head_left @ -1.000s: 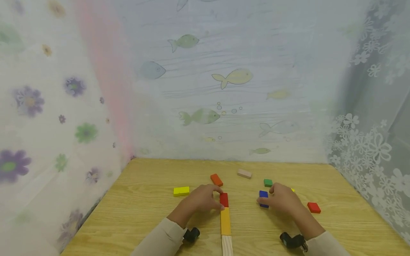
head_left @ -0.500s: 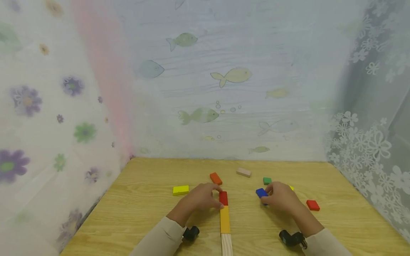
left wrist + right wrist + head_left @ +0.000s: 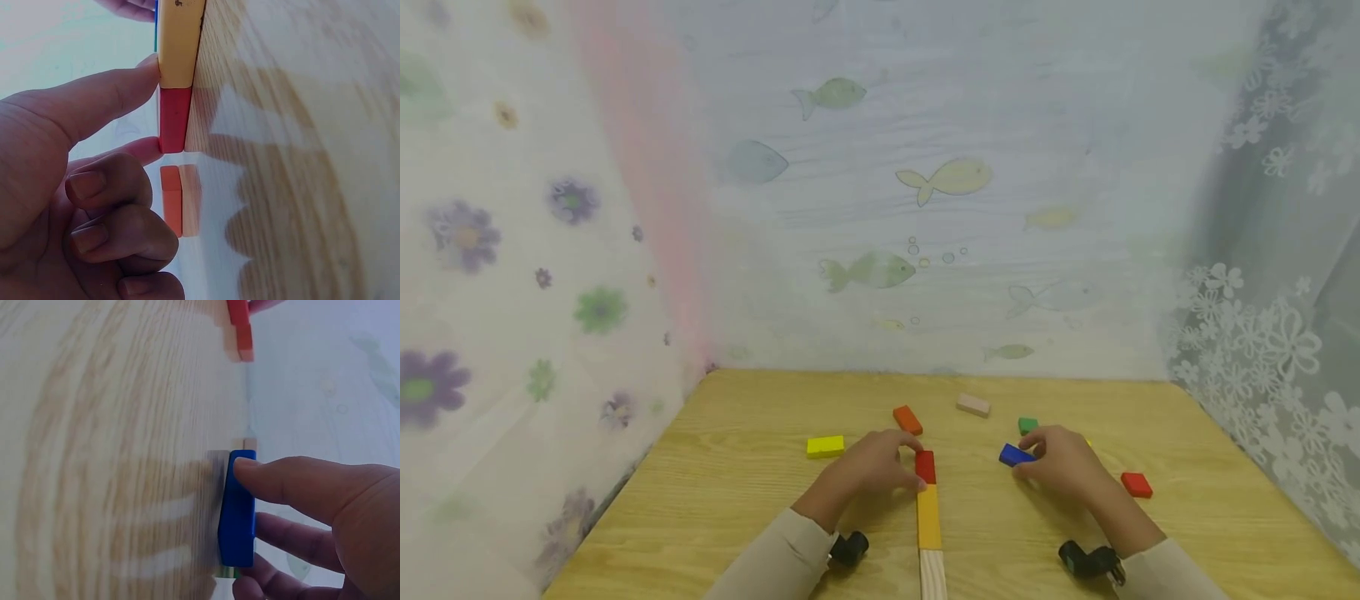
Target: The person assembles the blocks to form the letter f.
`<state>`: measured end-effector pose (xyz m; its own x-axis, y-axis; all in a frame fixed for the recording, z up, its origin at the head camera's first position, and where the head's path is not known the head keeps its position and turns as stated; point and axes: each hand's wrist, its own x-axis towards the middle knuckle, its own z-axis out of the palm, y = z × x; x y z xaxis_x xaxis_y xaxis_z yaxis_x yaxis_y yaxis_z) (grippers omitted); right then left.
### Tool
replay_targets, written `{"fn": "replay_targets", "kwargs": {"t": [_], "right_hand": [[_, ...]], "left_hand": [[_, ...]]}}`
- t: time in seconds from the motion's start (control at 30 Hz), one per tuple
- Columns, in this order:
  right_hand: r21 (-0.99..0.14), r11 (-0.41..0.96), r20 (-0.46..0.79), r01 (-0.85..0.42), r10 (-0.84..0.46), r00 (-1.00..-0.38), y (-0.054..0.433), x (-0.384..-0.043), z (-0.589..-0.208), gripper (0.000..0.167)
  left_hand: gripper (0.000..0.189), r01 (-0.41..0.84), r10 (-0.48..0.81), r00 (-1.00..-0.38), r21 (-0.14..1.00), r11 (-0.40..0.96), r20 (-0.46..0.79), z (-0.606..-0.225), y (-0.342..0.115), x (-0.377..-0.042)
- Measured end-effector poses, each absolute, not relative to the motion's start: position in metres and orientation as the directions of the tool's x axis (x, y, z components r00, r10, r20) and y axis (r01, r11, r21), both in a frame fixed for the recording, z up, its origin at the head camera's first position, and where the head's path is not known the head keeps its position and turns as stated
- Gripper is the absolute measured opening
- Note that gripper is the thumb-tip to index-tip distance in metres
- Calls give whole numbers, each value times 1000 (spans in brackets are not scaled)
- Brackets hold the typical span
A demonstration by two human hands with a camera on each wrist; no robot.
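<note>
A row of wooden blocks runs away from me on the table: a plain wood block (image 3: 933,575), an orange-yellow block (image 3: 928,518) and a red block (image 3: 927,468) at the far end. My left hand (image 3: 874,465) holds the red block, index fingertip by its far end and thumb at the seam with the orange-yellow one (image 3: 181,47). Its other fingers are curled. To the right, my right hand (image 3: 1062,463) pinches a blue block (image 3: 1015,455) between thumb and fingers. In the right wrist view, the blue block (image 3: 239,512) stands lengthwise beside the thumb.
Around the hands lie a yellow block (image 3: 825,447), an orange block (image 3: 907,420), a pale wood block (image 3: 973,406), a green block (image 3: 1028,427) and a small red block (image 3: 1137,485). Another yellow piece is mostly hidden behind the right hand. Printed curtains border the wooden table (image 3: 737,533).
My right hand has turned the blue block from pointing away to lying more crosswise, its fingers now at the right end. The left hand stays at the red block.
</note>
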<state>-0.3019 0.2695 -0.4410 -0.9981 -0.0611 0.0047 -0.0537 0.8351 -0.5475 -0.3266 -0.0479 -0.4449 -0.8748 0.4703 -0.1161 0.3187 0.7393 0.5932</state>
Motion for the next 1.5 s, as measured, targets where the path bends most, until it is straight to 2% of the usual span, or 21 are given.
{"fn": "replay_targets", "kwargs": {"t": [0.47, 0.77, 1.2, 1.5], "right_hand": [[-552, 829, 42, -87, -77, -996, 267, -302, -441, 28], [-544, 812, 113, -212, -179, -977, 255, -307, -436, 24], [-619, 747, 73, -242, -252, -965, 213, -320, -435, 21], [-626, 742, 36, -239, -278, -960, 203, -320, -439, 20]], "left_hand": [[53, 312, 473, -872, 607, 731, -122, -446, -49, -328], [53, 299, 463, -878, 612, 732, -125, -442, -49, -323], [54, 297, 461, -879, 613, 732, -123, -439, -47, -324], [53, 288, 460, -878, 618, 731, -135, -441, -47, -325]]}}
